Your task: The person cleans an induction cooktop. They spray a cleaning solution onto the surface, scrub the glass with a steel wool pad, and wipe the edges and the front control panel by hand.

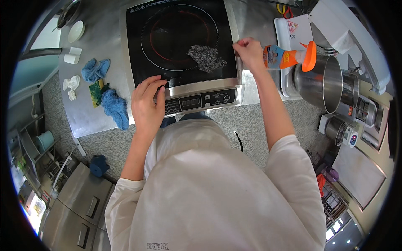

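Note:
A black glass induction cooker (176, 37) with a steel frame lies before me, its control panel (201, 101) facing me. On the right part of the glass sits a loose steel wool scourer (207, 58). My left hand (148, 100) is at the cooker's front left corner, thumb and fingers apart, partly covering the panel's left end. At the right edge of the frame is my right hand (250, 54), its fingertips drawn together; whether something is pinched there is hidden. Just right of that hand, an orange-and-blue spray bottle (281, 58) appears with its orange trigger head pointing right.
Blue cloths (114, 108), a green-and-yellow scouring sponge (95, 92), crumpled white tissue (71, 84) and a white bowl (76, 31) lie on the steel table (91, 122) at left. A steel mixing bowl (318, 83) and a white mixer (348, 40) stand at right. Yellow-and-red-handled scissors (285, 12) lie at the back.

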A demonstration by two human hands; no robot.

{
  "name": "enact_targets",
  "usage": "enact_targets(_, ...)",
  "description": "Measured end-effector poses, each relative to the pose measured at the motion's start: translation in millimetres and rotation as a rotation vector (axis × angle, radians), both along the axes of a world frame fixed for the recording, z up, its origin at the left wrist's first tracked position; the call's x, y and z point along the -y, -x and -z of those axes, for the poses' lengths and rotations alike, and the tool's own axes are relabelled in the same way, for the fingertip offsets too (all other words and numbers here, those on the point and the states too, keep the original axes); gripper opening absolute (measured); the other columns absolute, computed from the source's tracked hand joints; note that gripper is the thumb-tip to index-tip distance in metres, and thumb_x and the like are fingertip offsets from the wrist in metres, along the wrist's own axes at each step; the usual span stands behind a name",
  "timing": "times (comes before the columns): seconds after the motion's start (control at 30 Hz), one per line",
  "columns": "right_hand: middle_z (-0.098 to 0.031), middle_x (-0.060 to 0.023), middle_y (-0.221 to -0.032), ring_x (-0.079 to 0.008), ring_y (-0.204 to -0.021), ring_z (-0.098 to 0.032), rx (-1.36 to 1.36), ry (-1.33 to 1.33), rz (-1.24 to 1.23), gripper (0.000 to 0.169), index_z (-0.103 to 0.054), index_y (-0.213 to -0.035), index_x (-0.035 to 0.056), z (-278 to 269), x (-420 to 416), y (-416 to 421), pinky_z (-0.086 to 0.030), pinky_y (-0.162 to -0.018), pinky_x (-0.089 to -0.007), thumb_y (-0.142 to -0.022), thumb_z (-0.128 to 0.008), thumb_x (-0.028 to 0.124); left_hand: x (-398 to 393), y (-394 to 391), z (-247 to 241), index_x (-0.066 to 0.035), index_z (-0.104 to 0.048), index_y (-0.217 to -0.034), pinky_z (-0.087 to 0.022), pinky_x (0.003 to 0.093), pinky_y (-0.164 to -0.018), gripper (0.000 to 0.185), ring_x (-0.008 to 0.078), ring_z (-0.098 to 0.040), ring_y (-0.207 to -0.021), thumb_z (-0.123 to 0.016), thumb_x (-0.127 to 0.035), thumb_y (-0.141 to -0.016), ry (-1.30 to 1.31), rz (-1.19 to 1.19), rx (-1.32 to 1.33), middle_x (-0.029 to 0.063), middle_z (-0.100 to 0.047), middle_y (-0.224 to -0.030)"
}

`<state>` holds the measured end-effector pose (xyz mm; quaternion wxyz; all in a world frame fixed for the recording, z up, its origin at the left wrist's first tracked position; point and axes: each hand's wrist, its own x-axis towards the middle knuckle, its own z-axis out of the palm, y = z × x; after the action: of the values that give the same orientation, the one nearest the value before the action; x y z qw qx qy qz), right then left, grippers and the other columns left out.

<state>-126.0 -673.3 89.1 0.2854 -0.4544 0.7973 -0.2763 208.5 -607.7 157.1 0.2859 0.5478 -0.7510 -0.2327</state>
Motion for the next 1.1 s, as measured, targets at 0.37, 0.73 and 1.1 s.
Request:
enact_targets(0.37,-0.072,-0.0147,-0.077,-0.0265,-0.073,-0.071,0.022,-0.03,0.042,0.027,-0.07,-0.083,-0.0014,-6.8,-5.1,-2.5,-0.055,-0.071,-0.0383,-0.076,-0.079,0.023,-4.7,9.0,-5.5,-0.004,-0.074,-0.1,-0.049,0.0389,-0.089,0.016,0.0286,-0.066,-0.099,-0.067,-0.001,-0.086,-0.005,0.078,0.02,0.0087,-0.071,-0.111)
enact_targets(0.73,-0.071,-0.0139,-0.079,-0.0252,-0.073,-0.071,0.186,-0.093,0.043,0.025,-0.066,-0.089,-0.0028,-11.8,-75.4,-9.1,-0.055,-0.07,-0.0366,-0.077,-0.077,0.016,84.1,114.0,11.0,-0.002,-0.071,-0.115,-0.047,0.0391,-0.099,0.035,0.0274,-0.061,-0.113,-0.062,0.004,-0.081,0.298,0.515,0.201,0.0089,-0.068,-0.12)
enact_targets(1.1,-0.068,-0.0096,-0.077,-0.0182,-0.07,-0.064,0.328,0.016,0.139,0.025,-0.063,-0.089,-0.001,-9.4,-130.8,-4.4,-0.053,-0.069,-0.0324,-0.083,-0.077,0.018,118.1,146.3,23.4,-0.003,-0.056,-0.139,-0.041,0.0387,-0.114,0.053,0.0275,-0.053,-0.133,-0.054,0.002,-0.087,0.223,0.94,0.485,0.0105,-0.059,-0.142)
